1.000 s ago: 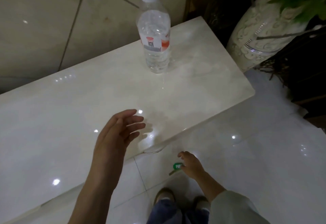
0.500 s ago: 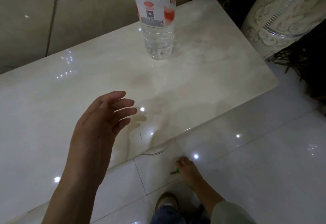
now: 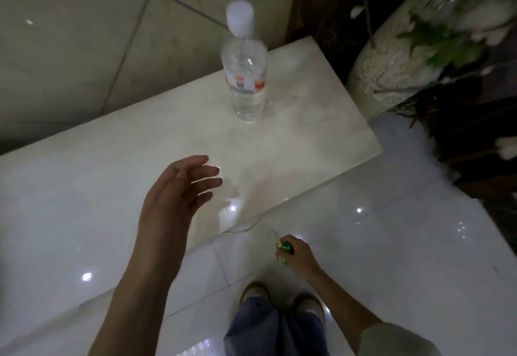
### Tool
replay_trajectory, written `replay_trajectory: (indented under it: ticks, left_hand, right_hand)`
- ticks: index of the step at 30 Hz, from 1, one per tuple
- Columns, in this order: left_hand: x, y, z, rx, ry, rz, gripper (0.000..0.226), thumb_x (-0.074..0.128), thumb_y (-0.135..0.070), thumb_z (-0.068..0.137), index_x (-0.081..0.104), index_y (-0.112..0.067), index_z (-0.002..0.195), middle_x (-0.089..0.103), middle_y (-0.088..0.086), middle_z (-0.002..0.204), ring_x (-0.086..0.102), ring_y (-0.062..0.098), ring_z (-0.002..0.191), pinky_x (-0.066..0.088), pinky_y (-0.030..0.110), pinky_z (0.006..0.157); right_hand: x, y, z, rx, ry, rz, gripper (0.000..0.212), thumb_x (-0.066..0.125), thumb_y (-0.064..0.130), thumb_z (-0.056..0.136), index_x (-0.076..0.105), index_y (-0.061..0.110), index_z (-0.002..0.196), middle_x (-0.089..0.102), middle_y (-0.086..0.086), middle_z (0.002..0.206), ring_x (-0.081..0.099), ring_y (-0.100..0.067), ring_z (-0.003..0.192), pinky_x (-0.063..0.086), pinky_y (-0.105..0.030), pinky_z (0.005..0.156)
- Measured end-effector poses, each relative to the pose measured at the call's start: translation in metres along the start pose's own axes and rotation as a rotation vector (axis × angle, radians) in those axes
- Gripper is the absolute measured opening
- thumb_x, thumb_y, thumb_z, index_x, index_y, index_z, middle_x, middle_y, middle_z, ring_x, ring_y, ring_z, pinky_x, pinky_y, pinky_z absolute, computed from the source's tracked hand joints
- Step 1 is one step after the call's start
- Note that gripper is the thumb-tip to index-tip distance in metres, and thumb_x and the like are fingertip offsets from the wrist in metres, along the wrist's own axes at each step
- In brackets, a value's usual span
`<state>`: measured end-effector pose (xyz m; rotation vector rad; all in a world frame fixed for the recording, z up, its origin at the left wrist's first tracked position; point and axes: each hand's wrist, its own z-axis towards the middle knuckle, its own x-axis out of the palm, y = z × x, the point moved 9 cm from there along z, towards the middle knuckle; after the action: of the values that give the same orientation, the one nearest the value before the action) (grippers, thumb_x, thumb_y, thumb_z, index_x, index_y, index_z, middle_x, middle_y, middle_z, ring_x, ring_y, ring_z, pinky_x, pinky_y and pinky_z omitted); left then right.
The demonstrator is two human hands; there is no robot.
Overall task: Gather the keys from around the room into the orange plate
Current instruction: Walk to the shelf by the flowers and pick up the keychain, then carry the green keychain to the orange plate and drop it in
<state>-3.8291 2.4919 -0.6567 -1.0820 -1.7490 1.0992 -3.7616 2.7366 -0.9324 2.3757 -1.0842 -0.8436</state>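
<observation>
My right hand [image 3: 300,256] hangs low near the floor, just past the marble ledge's front edge, with its fingers closed around a key with a green head [image 3: 284,247]; the metal blade pokes out to the upper left. My left hand [image 3: 179,196] hovers over the ledge with fingers spread and nothing in it. No orange plate is in view.
A white marble ledge [image 3: 307,131] runs along a tiled wall. A clear water bottle [image 3: 244,75] with a white cap stands on its far end. A large ornate vase [image 3: 391,67] with green leaves stands to the right on the glossy white floor. My feet show below.
My view tilted down and then back up. My right hand stays low with the green key, now turned so the key head shows. My left hand remains open above the ledge.
</observation>
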Motion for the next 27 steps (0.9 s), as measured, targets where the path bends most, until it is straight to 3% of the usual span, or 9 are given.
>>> replay_trajectory:
  ticks: [2, 4, 9, 18, 27]
  left_hand:
    - [0.002, -0.024, -0.011, -0.018, -0.017, 0.009, 0.037, 0.032, -0.019, 0.097, 0.067, -0.027, 0.092, 0.072, -0.006, 0.088, 0.068, 0.014, 0.087, 0.052, 0.019, 0.071]
    - [0.004, -0.05, -0.023, -0.037, -0.029, 0.018, 0.037, 0.031, -0.019, 0.098, 0.067, -0.026, 0.093, 0.072, -0.006, 0.088, 0.068, 0.014, 0.087, 0.052, 0.019, 0.072]
    - [0.006, -0.131, -0.061, -0.053, -0.058, 0.017, 0.034, 0.032, -0.018, 0.099, 0.065, -0.025, 0.096, 0.072, -0.007, 0.087, 0.068, 0.013, 0.087, 0.051, 0.019, 0.071]
    - [-0.01, -0.282, -0.163, -0.058, -0.178, -0.023, 0.029, 0.035, -0.016, 0.098, 0.063, -0.022, 0.097, 0.071, -0.008, 0.086, 0.066, 0.011, 0.085, 0.047, 0.021, 0.074]
    - [-0.032, -0.364, -0.258, -0.046, -0.359, -0.106, 0.025, 0.038, -0.019, 0.096, 0.062, -0.023, 0.097, 0.071, -0.009, 0.084, 0.068, 0.011, 0.084, 0.047, 0.023, 0.076]
  right_hand:
    - [-0.022, 0.034, -0.036, -0.009, -0.002, 0.118, 0.019, 0.064, 0.008, 0.082, 0.06, 0.024, 0.073, 0.065, -0.002, 0.076, 0.064, -0.015, 0.073, 0.05, -0.017, 0.067]
    - [-0.043, 0.065, -0.074, 0.019, 0.009, 0.269, 0.014, 0.061, 0.001, 0.084, 0.064, 0.015, 0.083, 0.067, -0.009, 0.083, 0.065, -0.023, 0.078, 0.054, -0.033, 0.077]
    - [-0.088, 0.158, -0.173, -0.055, 0.076, 0.46, 0.02, 0.05, -0.009, 0.089, 0.057, -0.006, 0.108, 0.061, -0.012, 0.077, 0.065, -0.007, 0.058, 0.054, -0.017, 0.059]
    - [-0.149, 0.324, -0.346, -0.133, 0.172, 0.65, 0.025, 0.047, -0.008, 0.09, 0.064, 0.008, 0.099, 0.068, -0.007, 0.081, 0.071, -0.018, 0.069, 0.057, -0.024, 0.065]
    - [-0.183, 0.413, -0.459, -0.226, 0.218, 0.64, 0.024, 0.044, -0.002, 0.093, 0.064, 0.009, 0.1, 0.07, -0.006, 0.084, 0.071, -0.015, 0.071, 0.056, -0.022, 0.062]
